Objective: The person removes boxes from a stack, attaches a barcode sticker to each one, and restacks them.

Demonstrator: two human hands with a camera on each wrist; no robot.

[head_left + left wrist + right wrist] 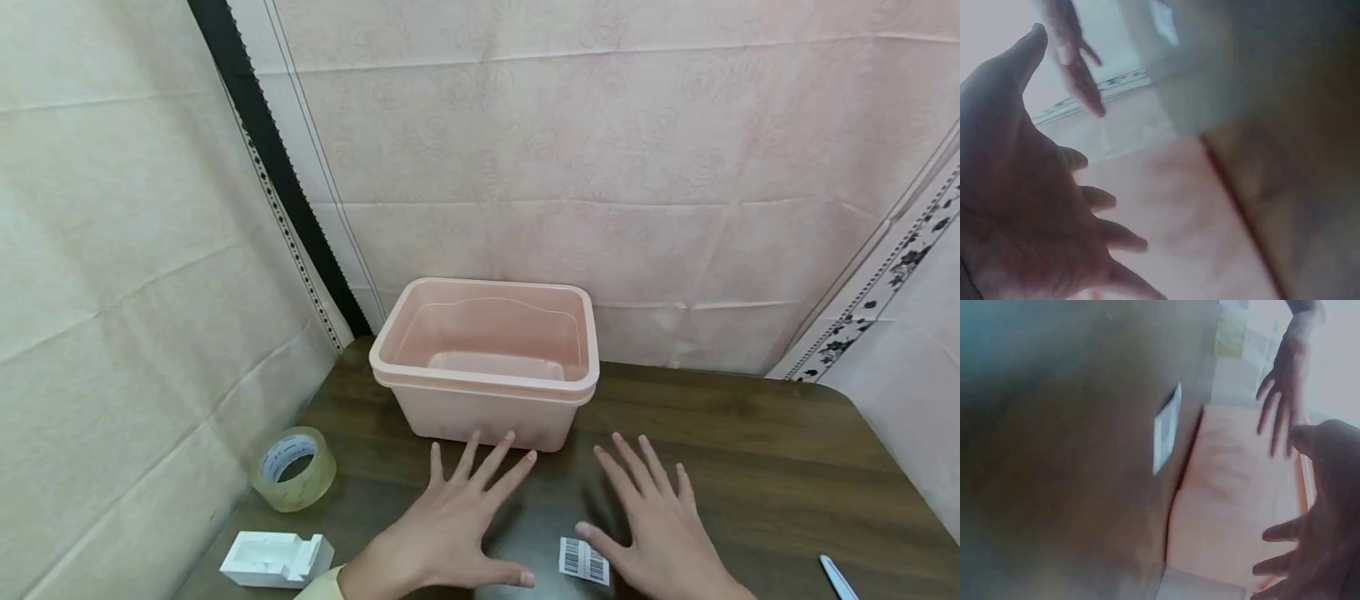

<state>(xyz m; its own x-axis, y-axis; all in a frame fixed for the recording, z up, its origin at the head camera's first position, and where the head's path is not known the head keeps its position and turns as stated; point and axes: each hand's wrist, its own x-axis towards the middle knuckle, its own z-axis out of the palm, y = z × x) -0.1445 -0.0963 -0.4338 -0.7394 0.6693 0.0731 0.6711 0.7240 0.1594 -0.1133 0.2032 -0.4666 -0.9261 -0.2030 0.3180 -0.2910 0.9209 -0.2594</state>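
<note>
Both hands hover over the dark table with fingers spread, and neither holds anything. My left hand (457,529) is in front of a pale pink plastic bin (480,412), its fingertips overlapping the bin's lower front in the head view; whether they touch it, I cannot tell. To the right is my right hand (667,533), its thumb beside a small white barcode label (584,561) lying flat. The right wrist view also shows that label (1166,434), the bin (1229,487) and the right hand (1329,519). The left wrist view shows the left palm (1041,212).
A roll of clear tape (307,483) lies at the left edge of the table (750,450), with a white block-like piece (273,558) nearer the front. At front right is a slim light-blue tool (836,575), partly cut off. Pale cloth curtains (600,167) hang behind and beside the table.
</note>
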